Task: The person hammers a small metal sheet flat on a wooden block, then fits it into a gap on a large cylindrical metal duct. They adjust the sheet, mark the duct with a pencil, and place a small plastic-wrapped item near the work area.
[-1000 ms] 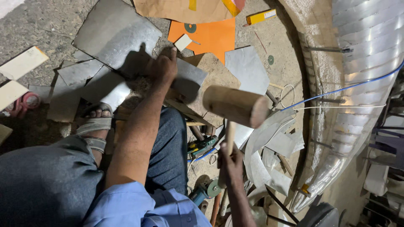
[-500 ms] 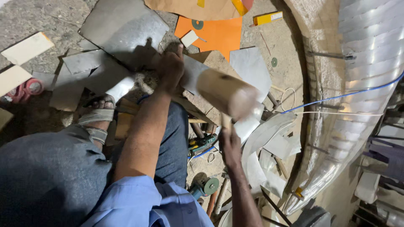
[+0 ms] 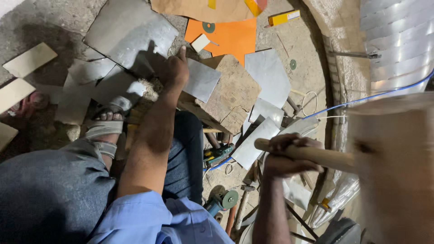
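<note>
Concrete floor bears metal sheets (scattered) and orange paper.

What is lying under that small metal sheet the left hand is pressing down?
The metal sheet under the left hand rests on a worn wooden block, which sits on the floor among other sheets. The block's surface beneath the sheet is hidden.
</note>
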